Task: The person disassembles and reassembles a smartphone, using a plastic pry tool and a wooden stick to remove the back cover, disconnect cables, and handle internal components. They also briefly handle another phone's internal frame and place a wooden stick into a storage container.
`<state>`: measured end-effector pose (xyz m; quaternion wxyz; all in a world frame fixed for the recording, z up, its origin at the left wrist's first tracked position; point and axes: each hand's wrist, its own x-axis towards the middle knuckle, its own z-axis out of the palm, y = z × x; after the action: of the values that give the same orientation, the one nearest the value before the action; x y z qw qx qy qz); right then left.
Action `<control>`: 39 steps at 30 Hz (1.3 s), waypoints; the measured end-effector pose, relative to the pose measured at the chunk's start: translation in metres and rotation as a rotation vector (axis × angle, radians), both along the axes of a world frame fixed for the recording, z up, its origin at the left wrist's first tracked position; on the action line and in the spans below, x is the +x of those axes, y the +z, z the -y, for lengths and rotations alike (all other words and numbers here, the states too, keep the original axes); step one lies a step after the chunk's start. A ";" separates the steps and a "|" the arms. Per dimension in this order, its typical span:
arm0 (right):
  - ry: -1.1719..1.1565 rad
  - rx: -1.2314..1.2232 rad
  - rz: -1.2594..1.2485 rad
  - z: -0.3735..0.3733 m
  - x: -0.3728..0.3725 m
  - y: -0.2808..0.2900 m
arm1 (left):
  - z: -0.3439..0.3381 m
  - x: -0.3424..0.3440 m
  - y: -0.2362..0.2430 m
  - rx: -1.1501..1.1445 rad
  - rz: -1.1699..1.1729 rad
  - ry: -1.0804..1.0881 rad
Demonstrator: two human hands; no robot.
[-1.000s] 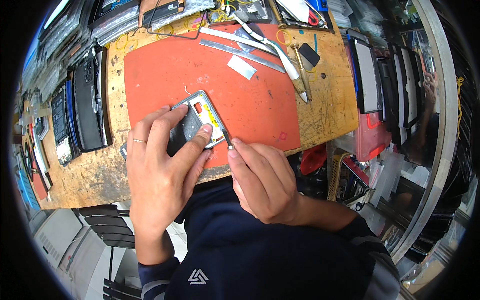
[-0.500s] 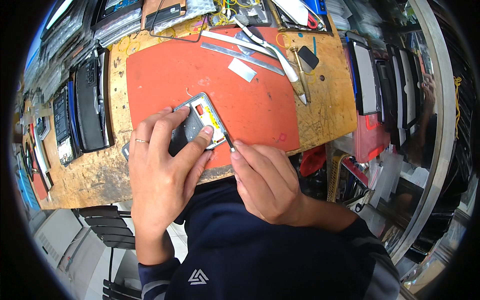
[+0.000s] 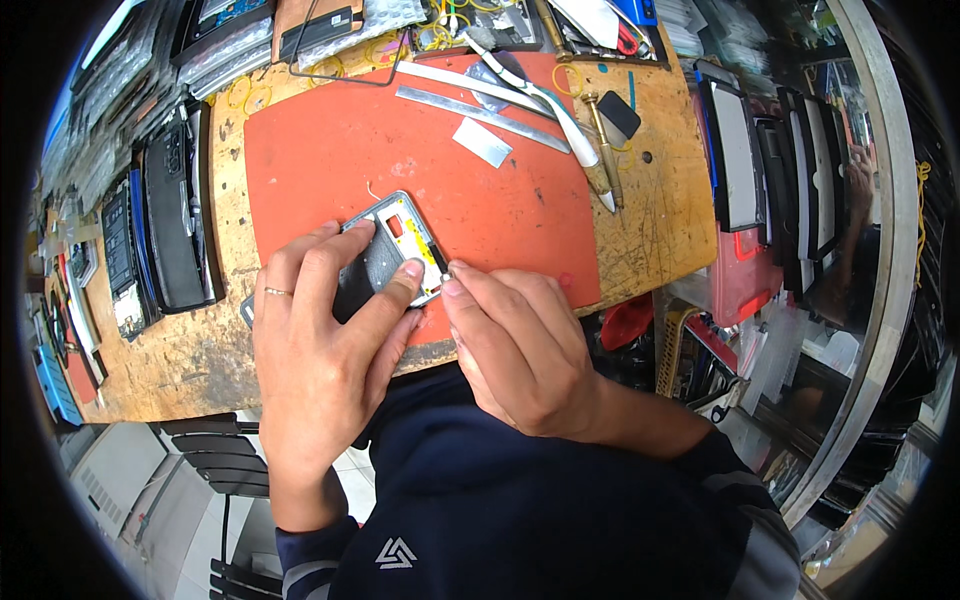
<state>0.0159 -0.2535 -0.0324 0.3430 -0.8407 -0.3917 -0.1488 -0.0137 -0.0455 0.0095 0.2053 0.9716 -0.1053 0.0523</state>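
Note:
My left hand (image 3: 325,325) is closed over a phone frame (image 3: 420,222), thumb and fingers pressing it at an angle near the mat's front edge. The frame has a grey rim, a dark inner panel and a white section with yellow patches and a small cut-out at its far end. Much of its near part is hidden under the hand. Between thumb and forefinger, my right hand (image 3: 525,345) pinches a thin black strip-like piece (image 3: 438,259) with a pale end. It lies against the frame's right edge; its exact kind is unclear.
An orange mat (image 3: 500,220) covers the wooden table (image 3: 660,200). Beyond the phone lie a metal ruler (image 3: 480,118), a white-handled tool (image 3: 560,118), a brass-coloured pen-like tool (image 3: 606,150) and a small silver plate (image 3: 482,142). Phone parts (image 3: 170,215) stand at left.
My right hand has moved slightly left and away from me, bringing the black piece further along the frame's right edge. My left hand still presses the phone frame.

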 end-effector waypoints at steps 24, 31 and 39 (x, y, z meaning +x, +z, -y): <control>0.049 0.031 -0.050 -0.009 0.025 0.002 | 0.001 -0.001 -0.002 -0.004 0.012 0.008; 0.025 -0.080 -0.113 0.014 -0.016 0.024 | 0.003 -0.001 0.002 0.048 -0.020 0.037; -0.058 0.084 -0.080 0.038 -0.003 0.017 | 0.049 -0.004 -0.005 0.236 -0.016 0.157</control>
<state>0.0131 -0.2911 -0.0155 0.3890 -0.8419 -0.3464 -0.1414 -0.0182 -0.0942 0.0045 0.0859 0.9946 -0.0328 0.0479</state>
